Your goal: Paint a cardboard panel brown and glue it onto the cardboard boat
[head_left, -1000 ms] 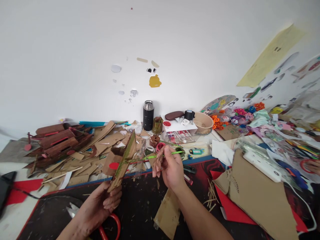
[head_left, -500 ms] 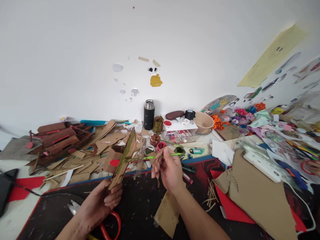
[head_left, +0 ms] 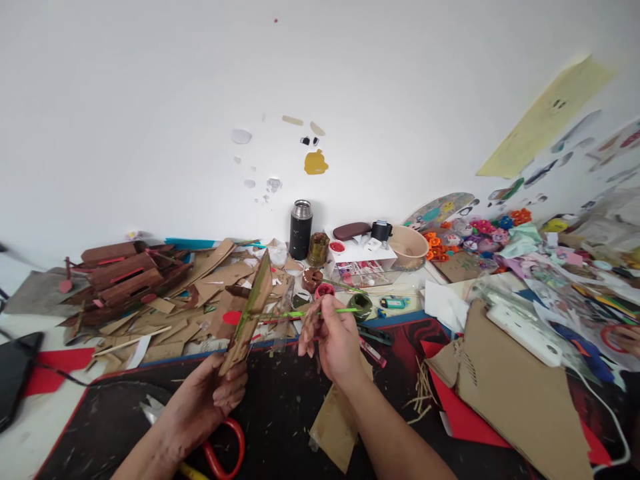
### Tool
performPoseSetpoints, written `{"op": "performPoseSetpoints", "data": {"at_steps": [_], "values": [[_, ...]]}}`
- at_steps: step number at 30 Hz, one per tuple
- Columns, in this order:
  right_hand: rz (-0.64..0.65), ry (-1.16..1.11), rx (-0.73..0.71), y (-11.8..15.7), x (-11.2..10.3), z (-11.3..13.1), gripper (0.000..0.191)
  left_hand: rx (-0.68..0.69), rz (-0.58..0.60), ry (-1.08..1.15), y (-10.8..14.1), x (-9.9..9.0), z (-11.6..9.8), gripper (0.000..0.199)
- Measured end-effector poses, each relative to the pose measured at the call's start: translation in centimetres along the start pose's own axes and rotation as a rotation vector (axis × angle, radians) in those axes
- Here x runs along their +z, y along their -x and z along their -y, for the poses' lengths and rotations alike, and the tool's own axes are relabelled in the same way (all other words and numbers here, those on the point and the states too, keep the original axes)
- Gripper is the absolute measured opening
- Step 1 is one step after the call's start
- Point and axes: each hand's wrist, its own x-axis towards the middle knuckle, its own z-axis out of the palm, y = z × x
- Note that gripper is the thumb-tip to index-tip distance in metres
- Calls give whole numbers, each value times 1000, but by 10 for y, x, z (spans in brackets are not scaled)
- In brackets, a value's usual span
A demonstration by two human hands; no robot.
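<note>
My left hand (head_left: 213,393) grips the lower end of a long cardboard piece (head_left: 253,310), held tilted upright and partly coated in green paint. In my right hand (head_left: 337,337) is a thin green brush (head_left: 295,313), pinched between thumb and fingers. Its far end touches the green-painted face of the cardboard. Just beyond my right hand stand an open jar of dark green paint (head_left: 361,305) and a small pot of red paint (head_left: 325,290). Red-handled scissors (head_left: 235,453) lie beneath my left forearm, partly hidden.
Cardboard scraps (head_left: 185,327) and brown painted models (head_left: 130,277) cover the left back. A black bottle (head_left: 301,230) stands near the wall. At right lie a large cardboard sheet (head_left: 525,400) and a white power strip (head_left: 525,333). Another person's hand (head_left: 627,337) shows at the right edge.
The brush tip has shifted slightly left along the cardboard, with my right hand moving a little left. The whole view has shifted slightly.
</note>
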Motion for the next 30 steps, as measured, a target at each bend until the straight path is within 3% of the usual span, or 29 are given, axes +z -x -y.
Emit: {"op": "performPoseSetpoints", "data": {"at_steps": [5, 13, 21, 30], "values": [[42, 9, 41, 4, 0, -10, 51, 4, 3, -7, 1, 3, 0, 35], [12, 23, -13, -1, 3, -1, 48, -10, 38, -24, 1, 2, -1, 37], [50, 43, 76, 9, -1, -20, 49, -6, 57, -51, 2, 4, -1, 34], [9, 57, 42, 6, 3, -9, 50, 8, 52, -48, 2, 3, 0, 30]]}}
